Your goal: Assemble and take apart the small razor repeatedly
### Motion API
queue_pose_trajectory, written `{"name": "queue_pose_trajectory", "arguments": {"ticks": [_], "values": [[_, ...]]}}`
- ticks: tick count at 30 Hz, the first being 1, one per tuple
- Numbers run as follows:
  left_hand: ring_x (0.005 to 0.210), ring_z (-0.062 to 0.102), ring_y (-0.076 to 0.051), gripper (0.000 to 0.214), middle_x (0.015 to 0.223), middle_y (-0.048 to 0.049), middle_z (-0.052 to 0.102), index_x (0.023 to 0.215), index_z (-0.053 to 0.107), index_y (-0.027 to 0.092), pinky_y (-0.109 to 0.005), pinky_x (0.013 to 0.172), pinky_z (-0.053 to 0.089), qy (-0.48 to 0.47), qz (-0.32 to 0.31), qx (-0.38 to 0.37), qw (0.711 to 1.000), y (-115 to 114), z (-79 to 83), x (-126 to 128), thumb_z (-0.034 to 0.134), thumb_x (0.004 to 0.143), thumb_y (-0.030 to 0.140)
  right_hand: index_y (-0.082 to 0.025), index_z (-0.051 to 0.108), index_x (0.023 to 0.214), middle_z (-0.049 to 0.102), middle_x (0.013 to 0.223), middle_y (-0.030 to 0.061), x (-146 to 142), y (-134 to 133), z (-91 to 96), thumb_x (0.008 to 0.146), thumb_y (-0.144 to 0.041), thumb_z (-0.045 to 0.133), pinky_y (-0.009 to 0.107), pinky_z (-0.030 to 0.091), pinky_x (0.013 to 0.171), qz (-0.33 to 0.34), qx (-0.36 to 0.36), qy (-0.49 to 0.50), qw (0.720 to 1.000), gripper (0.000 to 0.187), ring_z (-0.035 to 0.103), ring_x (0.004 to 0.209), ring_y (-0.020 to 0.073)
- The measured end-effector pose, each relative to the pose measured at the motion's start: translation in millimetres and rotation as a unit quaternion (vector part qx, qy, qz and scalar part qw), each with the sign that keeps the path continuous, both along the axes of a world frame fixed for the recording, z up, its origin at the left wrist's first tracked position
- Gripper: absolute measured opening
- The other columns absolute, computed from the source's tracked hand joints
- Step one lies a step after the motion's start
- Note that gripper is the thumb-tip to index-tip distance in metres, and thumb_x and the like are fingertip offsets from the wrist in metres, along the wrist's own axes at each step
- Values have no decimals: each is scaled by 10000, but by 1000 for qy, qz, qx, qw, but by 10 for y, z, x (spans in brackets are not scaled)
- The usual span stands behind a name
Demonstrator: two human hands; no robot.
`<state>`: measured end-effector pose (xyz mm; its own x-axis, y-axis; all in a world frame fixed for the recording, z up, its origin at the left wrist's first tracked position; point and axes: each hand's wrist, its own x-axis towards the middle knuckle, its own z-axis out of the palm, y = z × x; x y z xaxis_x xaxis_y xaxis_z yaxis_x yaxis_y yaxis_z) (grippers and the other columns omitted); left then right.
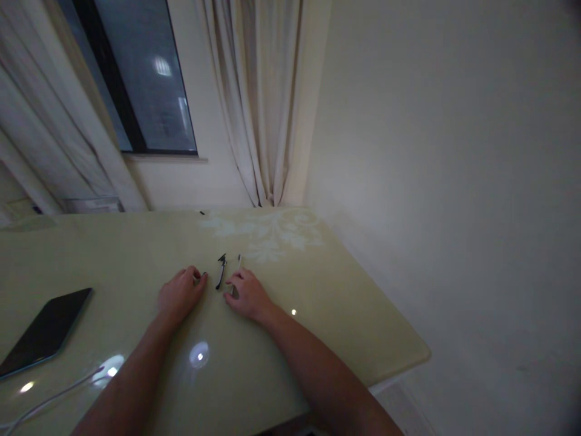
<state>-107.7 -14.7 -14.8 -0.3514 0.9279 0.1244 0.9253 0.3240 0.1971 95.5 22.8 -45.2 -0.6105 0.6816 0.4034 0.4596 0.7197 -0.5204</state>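
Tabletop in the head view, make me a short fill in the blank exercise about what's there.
1. The dark tablet lies toward the ____ end of the tabletop.
2. The slim dark item lies ____ the left hand and the right hand.
3. The slim pale object is nearest the person's ____ hand.

Missing words: left; between; right.

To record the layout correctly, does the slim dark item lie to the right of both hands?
No, the slim dark item lies on the table, between the left hand and the right hand.
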Motion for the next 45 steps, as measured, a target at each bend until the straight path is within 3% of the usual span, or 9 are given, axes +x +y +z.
{"name": "queue_pose_trajectory", "arguments": {"ticks": [5, 17, 21, 26, 28, 33, 37, 41, 45], "values": [[969, 721, -358, 459, 1063, -157, 764, 948, 663, 208, -415, 765, 502, -10, 45, -4, 999, 12, 17, 10, 360, 970, 552, -167, 712, 1165, 632, 1156, 105, 8, -18, 21, 909, -302, 742, 354, 473, 1017, 1, 1, 1, 1000, 291, 590, 1122, 245], [940, 720, -349, 508, 1019, -150, 771, 989, 672, 212, -389, 722, 490, -21, 46, 27, 998, -45, 96, 95, 349, 973, 603, -193, 715, 1183, 633, 1185, 94, 55, -58, 108, 922, -324, 735, 344, 478, 1022, -1, -15, 11, 1000, 292, 603, 1126, 231], [884, 725, -319, 539, 935, -123, 775, 885, 680, 230, -360, 695, 478, -22, 15, 17, 1000, -86, 169, 246, 335, 978, 634, -191, 708, 1217, 631, 1225, 122, 103, -2, 152, 969, -381, 666, 370, 474, 1020, -86, -23, 30, 996, 315, 608, 1112, 242], [838, 727, -322, 605, 883, -134, 762, 851, 682, 225, -367, 674, 472, -28, -17, -25, 999, -106, 190, 423, 303, 963, 683, -156, 727, 1134, 702, 1087, 136, 175, 225, 138, 990, -335, 621, 378, 475, 965, -180, -83, 21, 980, 253, 624, 1035, 248], [853, 727, -335, 596, 892, -141, 759, 855, 677, 226, -380, 686, 477, -24, -27, -45, 998, -108, 170, 447, 305, 959, 679, -151, 738, 1092, 720, 1053, 121, 256, 302, 130, 975, -331, 649, 351, 485, 927, -157, -106, 19, 982, 233, 640, 996, 229], [871, 724, -336, 547, 937, -142, 754, 883, 653, 228, -393, 704, 490, 4, -53, -70, 996, -121, 129, 453, 329, 959, 661, -192, 738, 1158, 736, 1141, 77, 698, 293, 131, 953, -315, 699, 308, 504, 931, -2, -162, 60, 985, 242, 679, 1028, 185], [899, 728, -329, 479, 962, -133, 758, 898, 634, 236, -372, 690, 475, 32, -64, -91, 993, -120, 110, 429, 307, 990, 573, -197, 770, 1060, 764, 1002, 48, 913, 178, 124, 964, -293, 677, 288, 512, 841, -24, -190, 94, 977, 165, 694, 903, 169], [899, 728, -331, 453, 995, -135, 761, 928, 644, 236, -361, 665, 452, 35, -54, -94, 994, -108, 122, 363, 300, 1002, 522, -184, 780, 1016, 759, 941, 42, 857, 159, 133, 964, -295, 677, 271, 494, 801, -44, -190, 103, 975, 159, 674, 853, 162], [808, 712, -280, 455, 929, -104, 766, 885, 652, 231, -330, 633, 409, 23, -27, 0, 999, -158, 244, 489, 322, 1015, 517, -160, 771, 962, 732, 867, 47, 770, 186, 151, 1032, -378, 568, 269, 486, 783, -47, -217, 148, 964, 306, 653, 809, 157]]}}
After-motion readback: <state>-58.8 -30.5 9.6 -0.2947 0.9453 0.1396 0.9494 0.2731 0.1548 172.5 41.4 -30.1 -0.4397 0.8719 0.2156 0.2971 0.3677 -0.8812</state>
